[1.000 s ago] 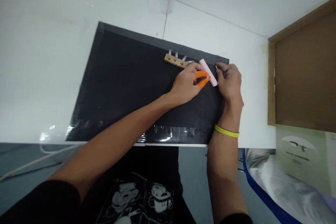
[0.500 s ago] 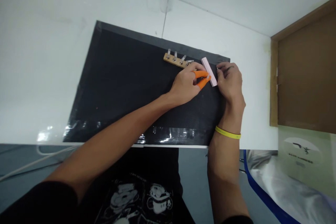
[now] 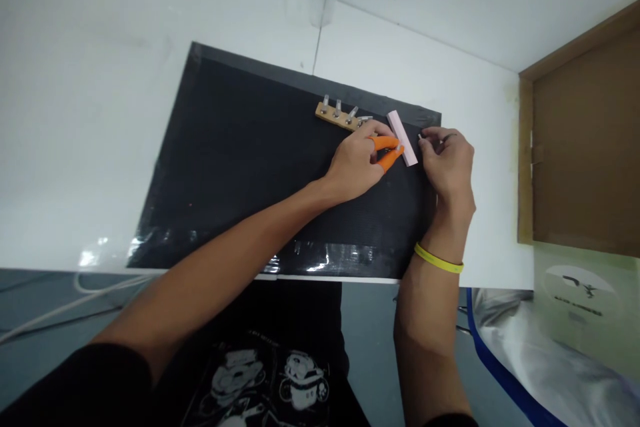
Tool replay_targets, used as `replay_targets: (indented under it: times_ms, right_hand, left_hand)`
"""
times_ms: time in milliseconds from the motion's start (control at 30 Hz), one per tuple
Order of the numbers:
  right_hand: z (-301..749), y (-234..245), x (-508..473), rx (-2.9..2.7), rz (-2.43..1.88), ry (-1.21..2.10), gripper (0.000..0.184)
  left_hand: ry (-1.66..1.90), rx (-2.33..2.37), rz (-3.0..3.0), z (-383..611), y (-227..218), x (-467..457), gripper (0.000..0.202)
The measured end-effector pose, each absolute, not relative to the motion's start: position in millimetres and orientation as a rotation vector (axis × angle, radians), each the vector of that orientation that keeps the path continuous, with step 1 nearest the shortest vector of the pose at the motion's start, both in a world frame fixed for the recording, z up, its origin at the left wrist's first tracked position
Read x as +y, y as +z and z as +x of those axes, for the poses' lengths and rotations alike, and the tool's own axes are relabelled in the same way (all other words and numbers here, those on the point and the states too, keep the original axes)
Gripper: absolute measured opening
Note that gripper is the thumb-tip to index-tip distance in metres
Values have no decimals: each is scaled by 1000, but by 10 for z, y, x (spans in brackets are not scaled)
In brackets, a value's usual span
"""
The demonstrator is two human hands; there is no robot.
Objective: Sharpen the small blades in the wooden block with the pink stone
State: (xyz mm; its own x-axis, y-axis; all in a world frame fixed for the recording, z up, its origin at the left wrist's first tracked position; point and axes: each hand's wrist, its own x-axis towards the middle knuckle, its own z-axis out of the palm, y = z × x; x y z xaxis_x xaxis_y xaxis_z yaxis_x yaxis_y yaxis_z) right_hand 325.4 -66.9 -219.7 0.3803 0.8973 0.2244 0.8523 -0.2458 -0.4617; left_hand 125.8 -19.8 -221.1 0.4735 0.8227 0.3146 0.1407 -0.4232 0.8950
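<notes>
left hand (image 3: 355,160) pinches clear piece (image 3: 400,146), apparently | right hand (image 3: 450,161): white bit (image 3: 421,137)

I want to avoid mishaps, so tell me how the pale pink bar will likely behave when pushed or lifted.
The pale pink bar should stay stiff, judging by its straight edges. Its flat-looking faces suggest it would slide rather than roll. Being slim beside the left hand, it is probably light.

Left fingers (image 3: 391,160) pinched, right fingers (image 3: 429,152) curled
</notes>
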Motion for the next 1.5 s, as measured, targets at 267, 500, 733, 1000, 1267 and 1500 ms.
replay_targets:
  times_ms: [267,500,733,1000,1267,1500]
  right_hand:
    - [3143,-2158,-659,-1538,-2288,60,21]
    - [3107,-2163,-666,-1509,-2235,30,17]
    - [3127,-2226,-627,-1497,-2293,27,23]
    - [3095,-2190,-615,-1548,-2344,49,26]
    - [3087,-2181,-612,-1537,-2312,123,18]
    - [3093,-2223,-604,-1505,-2299,111,16]
  left_hand:
    - [982,821,1861,1244,-2217,-202,16]
    - [1011,805,1872,1241,-2209,-199,12]
    - [1001,804,1875,1231,-2193,-199,11]
    - [1008,802,1872,1239,-2211,-195,14]
    - [982,798,1891,1224,-2172,-198,15]
    - [989,808,1886,1246,-2209,-189,17]
